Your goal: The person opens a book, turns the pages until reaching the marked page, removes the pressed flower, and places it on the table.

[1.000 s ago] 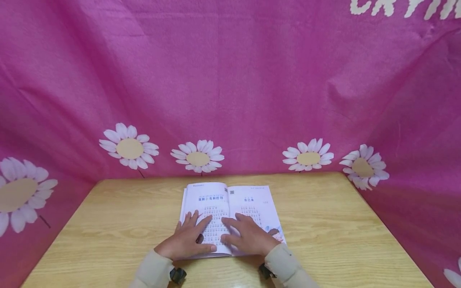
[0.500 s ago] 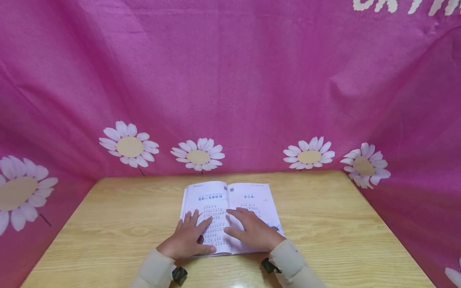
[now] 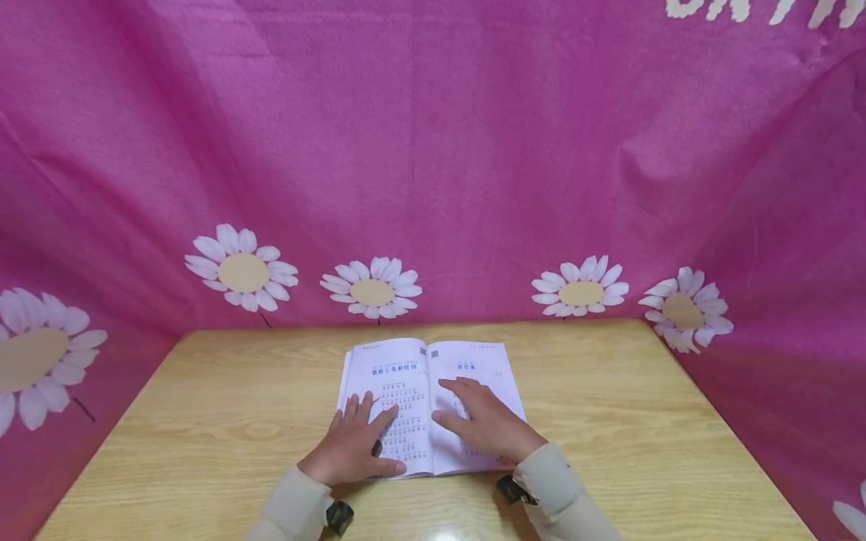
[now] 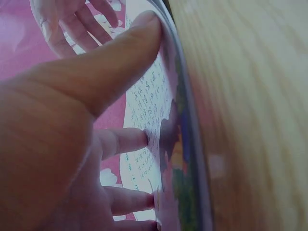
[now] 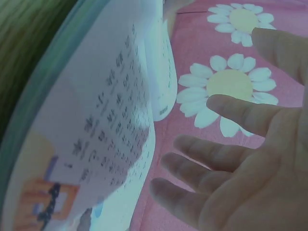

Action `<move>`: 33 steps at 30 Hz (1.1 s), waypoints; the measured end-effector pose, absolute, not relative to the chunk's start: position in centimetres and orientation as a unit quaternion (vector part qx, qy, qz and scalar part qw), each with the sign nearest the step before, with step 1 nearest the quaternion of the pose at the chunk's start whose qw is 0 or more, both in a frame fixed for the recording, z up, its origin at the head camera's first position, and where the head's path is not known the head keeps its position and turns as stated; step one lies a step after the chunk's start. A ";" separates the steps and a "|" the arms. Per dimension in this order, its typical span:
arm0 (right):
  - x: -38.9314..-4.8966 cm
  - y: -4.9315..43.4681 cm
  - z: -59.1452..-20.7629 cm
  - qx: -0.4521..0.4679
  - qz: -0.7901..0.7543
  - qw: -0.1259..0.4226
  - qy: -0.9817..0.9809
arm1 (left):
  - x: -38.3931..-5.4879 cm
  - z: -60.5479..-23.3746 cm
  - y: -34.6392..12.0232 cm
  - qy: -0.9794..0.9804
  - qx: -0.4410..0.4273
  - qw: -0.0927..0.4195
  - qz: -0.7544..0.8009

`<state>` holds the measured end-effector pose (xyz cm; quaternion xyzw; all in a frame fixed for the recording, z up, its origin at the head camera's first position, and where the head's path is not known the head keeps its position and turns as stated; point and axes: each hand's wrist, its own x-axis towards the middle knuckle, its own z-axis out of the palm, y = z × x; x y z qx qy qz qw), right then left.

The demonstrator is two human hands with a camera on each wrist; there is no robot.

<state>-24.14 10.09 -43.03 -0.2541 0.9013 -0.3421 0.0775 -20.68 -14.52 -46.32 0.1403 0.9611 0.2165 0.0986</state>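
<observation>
An open book (image 3: pixel 399 368) with printed text lies flat on the table in the head view. My left hand (image 3: pixel 352 445) rests on its left page with the fingers spread. In the left wrist view the left thumb (image 4: pixel 120 57) lies at the book's near edge and the fingertips touch the page. Over the right page hovers my right hand (image 3: pixel 490 422), its fingers extended and slightly bent. The right wrist view shows the right hand (image 5: pixel 250 178) apart from the page (image 5: pixel 96 120), holding nothing.
The wooden table (image 3: pixel 629 436) extends to both sides of the book. A pink cloth (image 3: pixel 473 150) with printed daisies hangs behind and beside the table. A dark device (image 3: pixel 340 517) sits at the left wrist, another dark device (image 3: pixel 510 488) at the right.
My right hand has lifted off the page and moved to the right and away from the near edge. The left hand stays in place on the left page.
</observation>
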 end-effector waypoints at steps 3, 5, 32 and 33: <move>-24.3 10.3 -42.8 -0.241 -0.344 0.073 0.905 | -20.7 -46.3 -14.5 0.963 0.137 0.097 0.211; -24.3 10.5 -42.8 -0.232 -0.344 0.067 0.907 | -20.7 -46.3 -14.4 0.964 0.133 0.098 0.209; -25.4 12.1 -43.2 -0.125 -0.282 0.061 0.949 | -20.6 -46.2 -14.0 0.969 0.116 0.099 0.196; -25.6 12.2 -43.2 -0.126 -0.277 0.060 0.951 | -20.7 -46.2 -14.0 0.968 0.115 0.099 0.198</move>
